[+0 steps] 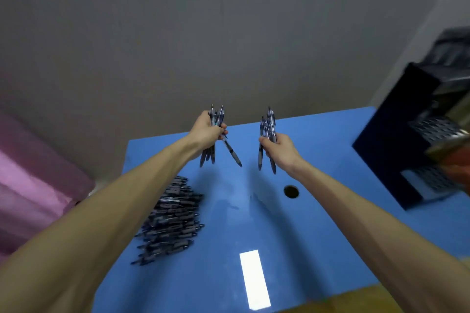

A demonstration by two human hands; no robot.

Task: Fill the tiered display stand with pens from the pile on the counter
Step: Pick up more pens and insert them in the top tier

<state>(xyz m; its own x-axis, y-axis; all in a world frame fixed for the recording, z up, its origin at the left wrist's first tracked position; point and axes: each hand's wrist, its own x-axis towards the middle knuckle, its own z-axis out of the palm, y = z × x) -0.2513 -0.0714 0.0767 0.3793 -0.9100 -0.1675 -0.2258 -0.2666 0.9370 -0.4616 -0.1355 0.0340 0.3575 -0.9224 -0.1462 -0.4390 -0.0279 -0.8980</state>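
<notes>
The left hand (207,131) is clenched around a bunch of dark pens (213,134), held roughly upright above the far part of the blue desk (318,223). The clip ends stick up past the fingers and the barrels hang below the fist; one pen splays out to the right, tilted away from the others. The right hand (279,148) grips a second bunch of pens (267,140) in the same upright manner, fingers wrapped round the middle of the barrels, tips pointing down toward the desk. The two hands are raised side by side, near each other but apart, and neither bunch touches the desk. Both bare forearms reach in from the lower corners of the view.

Below the left forearm lies the pile of pens (170,221), a loose heap on the left half of the desk (most of them lying roughly the same way). A small round hole (291,191) sits in the desk surface below the right hand, and a bright rectangular reflection (254,279) shows on the glossy top nearer the person.

At the right edge stands the tiered display stand (417,140), dark with perforated metal panels, resting on the desk's right side well apart from both hands; it is blurred, so its contents cannot be made out. A pink cloth-like mass (33,185) lies off the desk to the left, against the grey wall (178,33).
</notes>
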